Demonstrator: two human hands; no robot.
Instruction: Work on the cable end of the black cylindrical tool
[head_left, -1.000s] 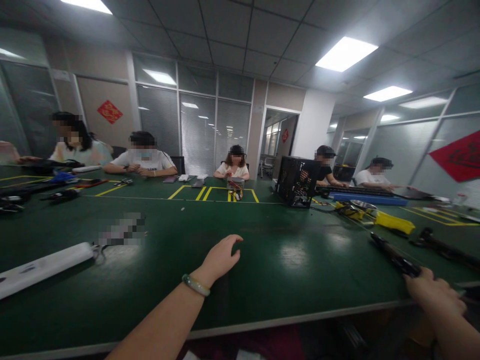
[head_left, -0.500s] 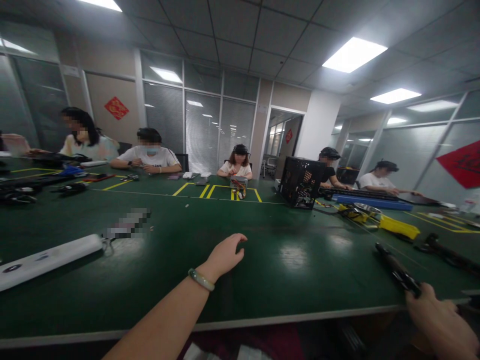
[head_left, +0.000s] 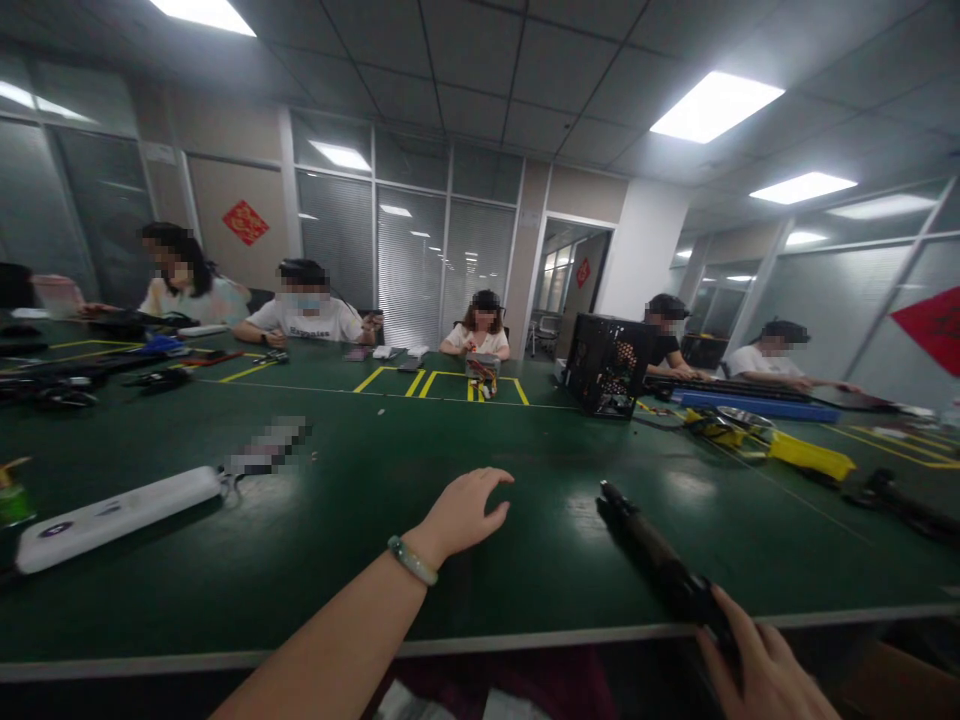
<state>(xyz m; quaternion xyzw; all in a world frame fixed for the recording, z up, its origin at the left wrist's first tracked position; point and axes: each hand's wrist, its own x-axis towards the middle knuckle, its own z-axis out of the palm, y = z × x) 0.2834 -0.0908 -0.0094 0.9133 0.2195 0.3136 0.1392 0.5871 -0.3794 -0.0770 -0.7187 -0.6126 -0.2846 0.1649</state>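
My left hand reaches over the green table with a jade-coloured bangle on its wrist. Its fingers curve with the thumb apart, and nothing is between them. At the lower right, my right hand is closed round the near end of a long, slim black object that resembles a folded tripod. The object slants away from me over the table, its far tip pointing toward the middle. My fingers partly hide its near end.
On the left of the green table lie a white power strip and a blurred-out phone-like item. A black computer case stands ahead to the right, near a yellow tray. Several people sit along the far side.
My right hand has brought the long black object leftward, toward the middle of the table. My left hand has shifted slightly right in view and stays open.
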